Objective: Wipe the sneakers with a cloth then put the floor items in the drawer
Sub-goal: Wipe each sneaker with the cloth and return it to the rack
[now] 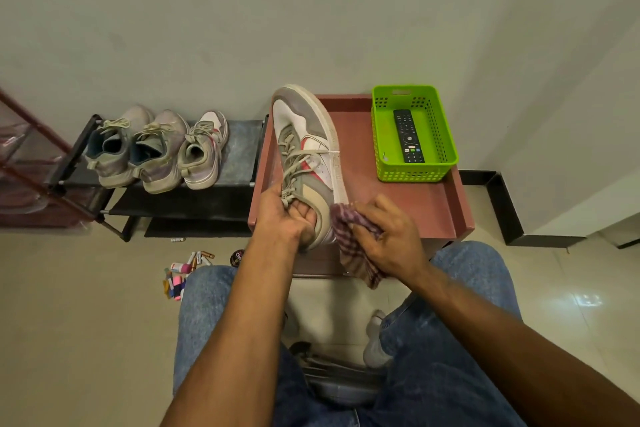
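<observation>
rack: red wire-frame rack (24,163) at far left edge, partly cut off, contents blurred.
shoe shelf: low black shoe shelf (194,204) against wall, just left of red cabinet.
shelved sneakers: three on top tier, heels toward camera; grey pair (138,149) at left, white-grey sneaker (204,152) at right, touching side by side.
floor items: small clutter (183,270) on tile below shelf, beside left knee; tubes, pink and orange bits, battery-like cylinders; round dark tin (237,257) just right of them, half hidden by left forearm. Exact types too small to tell.
left hand: left hand (284,218) curled around heel end of held sneaker, fingers wrapped at collar under lace ends.
held sneaker: white-grey sneaker with red accent (308,149) raised over cabinet top, toe toward wall, sole edge facing right, tilted.
cabinet: red cabinet (446,204) with raised-lip top, in front of knees; front mostly hidden by arms.
cloth: purple checked cloth (349,239) bunched against sneaker's heel-side sole edge, tail hanging down.
right hand: right hand (388,236) clamped on cloth, fingers curled, pressing it to sneaker.
basket: green perforated basket (446,149) on cabinet top, right rear corner, well apart from sneaker.
remote: black TV remote (408,135) lying flat inside basket.
legs: blue jeans (450,340), knees apart, either side of cabinet.
</observation>
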